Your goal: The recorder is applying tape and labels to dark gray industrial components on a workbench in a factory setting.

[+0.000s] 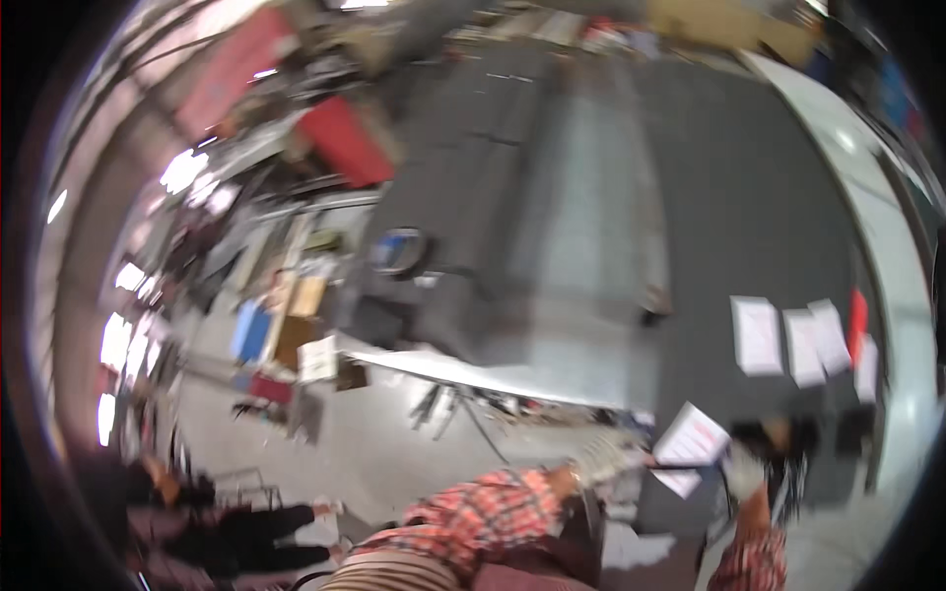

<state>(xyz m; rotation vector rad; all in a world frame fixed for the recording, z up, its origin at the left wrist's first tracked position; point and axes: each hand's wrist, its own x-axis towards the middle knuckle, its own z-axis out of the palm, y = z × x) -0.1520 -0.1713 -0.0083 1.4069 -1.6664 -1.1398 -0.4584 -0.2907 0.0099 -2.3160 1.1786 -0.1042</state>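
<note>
My left hand [603, 461], in a pale glove, reaches in from a red plaid sleeve at the near edge of the table. My right hand [746, 472], gloved too, is a short way to its right. Between the two runs a thin dark strip [688, 467], and the fingers of both hands appear closed on its ends. Under the strip lies a white sheet of paper [694, 433] with reddish print. Motion blur hides the finer detail of the fingers and the strip.
A large table with a dark grey cover [749, 197] stretches ahead, bearing long pale grey panels [581, 217]. Several white sheets [757, 337] lie at right beside a red object [856, 330]. A tape roll [398, 250] sits at left. Another person [236, 537] is at lower left.
</note>
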